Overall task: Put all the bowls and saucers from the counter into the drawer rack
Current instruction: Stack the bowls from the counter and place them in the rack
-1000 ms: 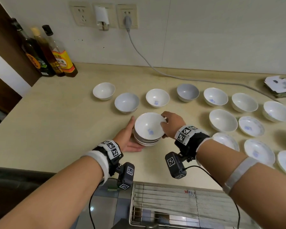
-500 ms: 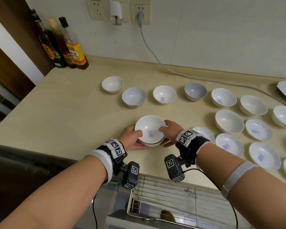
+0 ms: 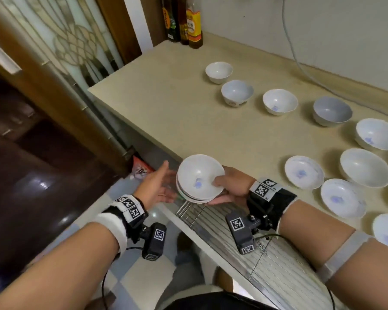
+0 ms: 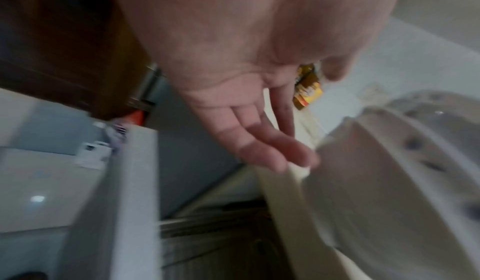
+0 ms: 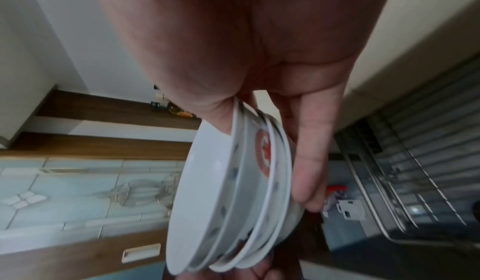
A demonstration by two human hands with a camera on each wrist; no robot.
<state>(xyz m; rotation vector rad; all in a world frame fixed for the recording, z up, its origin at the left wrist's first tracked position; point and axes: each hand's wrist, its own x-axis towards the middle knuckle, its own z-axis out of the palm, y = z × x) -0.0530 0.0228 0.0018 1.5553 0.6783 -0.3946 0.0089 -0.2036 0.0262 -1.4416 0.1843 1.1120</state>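
Note:
A stack of white saucers (image 3: 198,180) hangs in the air past the counter's front edge, above the left end of the wire drawer rack (image 3: 251,240). My right hand (image 3: 227,186) grips the stack (image 5: 233,192), thumb on the top rim and fingers (image 5: 311,165) underneath. My left hand (image 3: 159,189) is beside the stack on its left, fingers (image 4: 262,140) straight and just at the stack's edge (image 4: 389,181). Several more white bowls (image 3: 280,101) and saucers (image 3: 304,172) sit in rows on the beige counter (image 3: 177,104).
Three sauce bottles (image 3: 189,21) stand at the counter's far left corner by the wall. A grey cable (image 3: 300,63) runs along the back. A wood-framed glass door (image 3: 61,48) and tiled floor (image 3: 134,280) lie to the left below the counter.
The saucer stack has been lifted off the counter and carried toward me past the front edge. The left hand has let go and now lies straight beside it. The head view has swung left.

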